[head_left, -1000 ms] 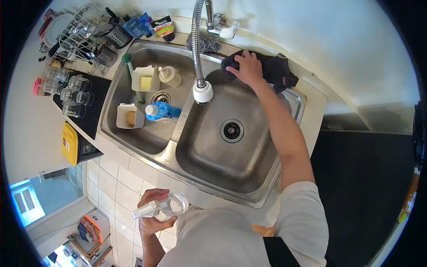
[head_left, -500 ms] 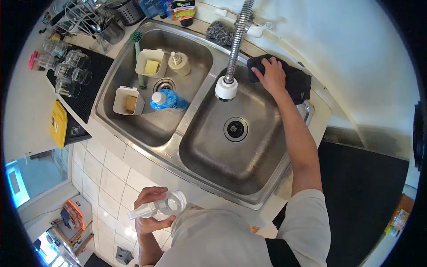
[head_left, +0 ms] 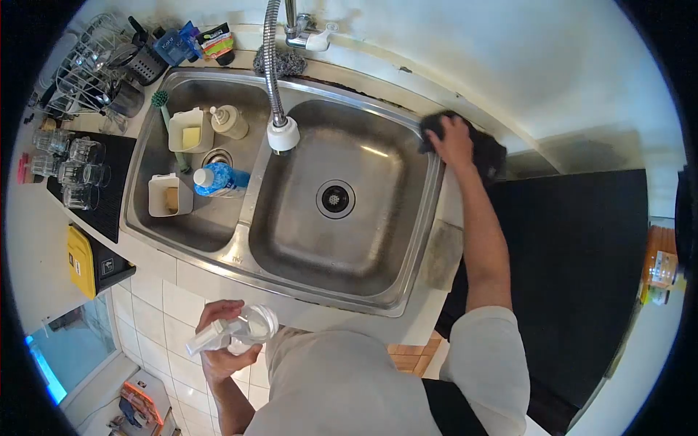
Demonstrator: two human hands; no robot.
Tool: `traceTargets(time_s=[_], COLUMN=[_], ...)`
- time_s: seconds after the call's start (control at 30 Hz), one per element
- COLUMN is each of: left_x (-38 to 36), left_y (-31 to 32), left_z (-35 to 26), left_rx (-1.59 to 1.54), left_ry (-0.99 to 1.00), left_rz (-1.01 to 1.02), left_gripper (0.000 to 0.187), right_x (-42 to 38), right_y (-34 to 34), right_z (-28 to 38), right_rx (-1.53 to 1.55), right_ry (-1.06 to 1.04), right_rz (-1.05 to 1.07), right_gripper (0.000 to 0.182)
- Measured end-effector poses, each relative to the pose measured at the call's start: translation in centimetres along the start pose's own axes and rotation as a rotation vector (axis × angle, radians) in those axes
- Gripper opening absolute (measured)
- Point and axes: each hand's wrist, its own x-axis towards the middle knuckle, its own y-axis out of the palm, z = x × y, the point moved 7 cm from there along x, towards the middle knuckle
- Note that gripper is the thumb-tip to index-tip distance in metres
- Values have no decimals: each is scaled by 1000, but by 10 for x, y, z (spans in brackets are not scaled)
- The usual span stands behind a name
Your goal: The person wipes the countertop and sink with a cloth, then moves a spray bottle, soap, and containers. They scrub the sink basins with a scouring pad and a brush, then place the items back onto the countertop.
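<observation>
My right hand [head_left: 452, 143] presses a dark cloth [head_left: 488, 151] onto the back right corner of the sink rim, fingers bent over it. Part of the cloth hangs past the counter's right side. At the front, left of my body, my left hand [head_left: 222, 341] is wrapped around a clear spray bottle [head_left: 258, 325] with a white head. The bottle is tilted and held away from the counter. Between my hands lies the right basin [head_left: 342, 247] of the steel sink, with a dark drain [head_left: 335, 199] in its floor.
A flexible tap hose with a white head [head_left: 283, 135] hangs over the sink. In the left basin are a blue bottle [head_left: 222, 179], a pump bottle [head_left: 230, 122], two white containers holding sponges and a green brush [head_left: 161, 102]. Several glasses [head_left: 80, 174] stand on a black mat.
My right hand has moved the cloth along the rim toward the right corner. The view has shifted right, so the sink appears further left. My left hand still holds the spray bottle.
</observation>
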Motion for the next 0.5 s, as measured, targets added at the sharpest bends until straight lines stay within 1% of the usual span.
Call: traceTargets(time_s=[0.07,0.17,0.27,0.4,0.43,0.5], left_x=[3,4,4,-7,-10,-18], left_y=[4,9,19,25,25,24], left_z=[-5,-13,-32,-43,-45,-46], left_rx=[-9,-20,39,0,-16,-24], left_ry=[14,60,108,137,137,128], left_rz=[26,81,145,176,183,190], left_gripper=[59,60,60,61,61,60], right_x=[-29,-63,-69,-77,-84,-90], right_y=[-3,-10,-5,-14,-37,-81], right_z=[-52,-71,-67,-84,-86,-90], right_rx=[138,55,148,466,471,568], right_ry=[169,273,306,247,296,365], right_rz=[-4,-152,-175,-487,-605,-689], right_gripper=[54,54,53,53,52,52])
